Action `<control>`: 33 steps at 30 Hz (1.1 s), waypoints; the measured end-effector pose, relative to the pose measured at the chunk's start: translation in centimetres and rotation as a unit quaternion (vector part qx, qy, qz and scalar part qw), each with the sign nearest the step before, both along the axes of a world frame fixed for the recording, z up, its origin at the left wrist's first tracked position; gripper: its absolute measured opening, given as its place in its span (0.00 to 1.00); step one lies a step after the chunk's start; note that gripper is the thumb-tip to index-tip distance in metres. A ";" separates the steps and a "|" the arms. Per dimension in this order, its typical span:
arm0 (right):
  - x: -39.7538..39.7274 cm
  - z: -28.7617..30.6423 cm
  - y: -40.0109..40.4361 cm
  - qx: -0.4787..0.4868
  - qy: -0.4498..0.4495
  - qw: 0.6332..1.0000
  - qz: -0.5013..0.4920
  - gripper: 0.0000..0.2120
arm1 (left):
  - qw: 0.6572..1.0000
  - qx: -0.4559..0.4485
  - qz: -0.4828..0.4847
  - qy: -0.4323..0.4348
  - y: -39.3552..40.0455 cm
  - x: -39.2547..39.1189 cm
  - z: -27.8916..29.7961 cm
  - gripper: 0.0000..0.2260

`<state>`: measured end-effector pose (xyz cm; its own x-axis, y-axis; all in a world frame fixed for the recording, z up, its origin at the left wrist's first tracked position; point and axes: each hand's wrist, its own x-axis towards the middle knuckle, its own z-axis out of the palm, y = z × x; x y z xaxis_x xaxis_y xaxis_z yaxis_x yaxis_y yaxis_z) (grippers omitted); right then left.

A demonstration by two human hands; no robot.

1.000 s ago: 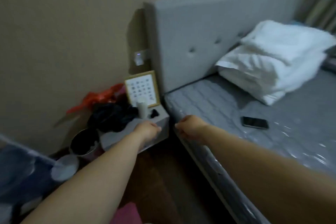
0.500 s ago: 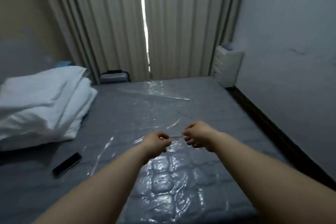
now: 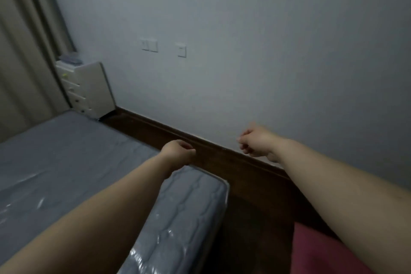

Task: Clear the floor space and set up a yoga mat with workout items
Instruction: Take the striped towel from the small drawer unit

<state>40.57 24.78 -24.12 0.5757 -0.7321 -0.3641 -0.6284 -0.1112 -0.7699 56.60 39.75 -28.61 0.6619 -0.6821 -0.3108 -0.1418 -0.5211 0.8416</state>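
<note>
Honestly, you look like you're right at the start of this one, nothing set up that I can see. Your left hand [image 3: 178,152] is stretched out over the corner of the grey quilted mattress still in its shiny plastic wrap [image 3: 189,202], fingers curled into a loose fist with nothing in it. Your right hand [image 3: 255,142] is out in front of the pale grey-blue wall [image 3: 244,29], fingers [image 3: 243,139] curled in too, and a bit blurry, but I don't see anything held there either. The task's main thing, the yoga mat, isn't clearly anywhere in the shot. There's a dull pinkish-red soft shape [image 3: 315,249] at the bottom right edge, next to your right forearm, but I can't tell if that's a mat, clothing or something else. No workout items in view at all. The strip of dark brown wooden floor [image 3: 251,207] between the mattress and the dark skirting board is narrow and I can't spot clutter on it, though it's pretty dim down there. Further back there's a small white drawer unit [image 3: 89,89] tucked in the corner by the beige curtains [image 3: 24,51]. So my read: you've got basically the whole job left, meaning find the mat, pick a patch of floor wide enough, roll it out, then bring the gear over.
</note>
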 end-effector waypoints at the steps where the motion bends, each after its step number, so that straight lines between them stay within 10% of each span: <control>1: -0.8 -0.3 -2.5 -0.005 -0.008 1.000 -0.020 0.09 | 1.000 0.001 -0.028 -0.010 -3.4 -0.5 -0.1 0.09; 13: 0.3 -3.1 -32.9 0.003 0.033 0.999 -0.004 0.02 | 0.992 0.078 -0.078 -0.063 -34.2 1.7 -3.5 0.15; 33: 43.4 -4.3 -60.9 0.013 0.046 0.972 0.229 0.03 | 0.981 0.128 0.130 -0.064 -57.6 36.9 -2.3 0.14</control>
<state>83.92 -36.12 -28.41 0.8039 -0.3963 -0.4434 -0.5829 -0.3775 -0.7195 93.47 -17.82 -30.90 0.8485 -0.3955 -0.3517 -0.0726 -0.7452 0.6628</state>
